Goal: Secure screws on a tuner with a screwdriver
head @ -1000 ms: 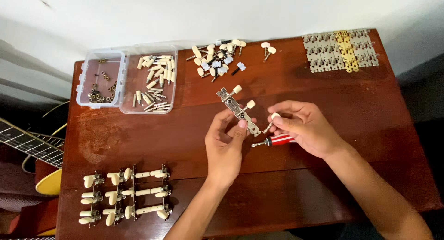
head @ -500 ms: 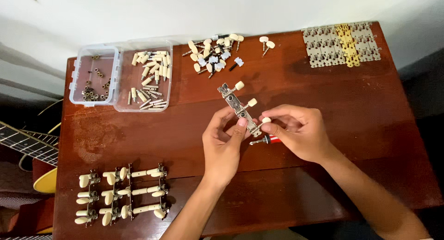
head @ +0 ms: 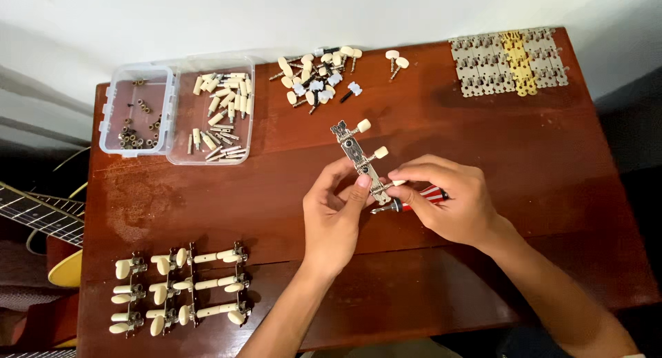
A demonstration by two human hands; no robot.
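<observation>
A: Where's the tuner strip (head: 360,158)?

B: Mid-bench (head: 483,144), tilted, cream knobs on its right side. Left hand (head: 336,217) fingers clamped on its lower end.

A: Right hand (head: 448,203)?

B: Fingers pinched on a peg at the strip's lower end, red-handled screwdriver (head: 412,200) tucked in the palm.

A: Around the strip?

B: Loose pegs (head: 314,75) beyond it, clear tray (head: 176,110) up-left, plates (head: 510,62) up-right, assembled tuners (head: 179,289) down-left.

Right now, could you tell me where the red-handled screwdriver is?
In the head view, the red-handled screwdriver lies under the right hand, just right of table centre, beside the tuner strip.
</observation>
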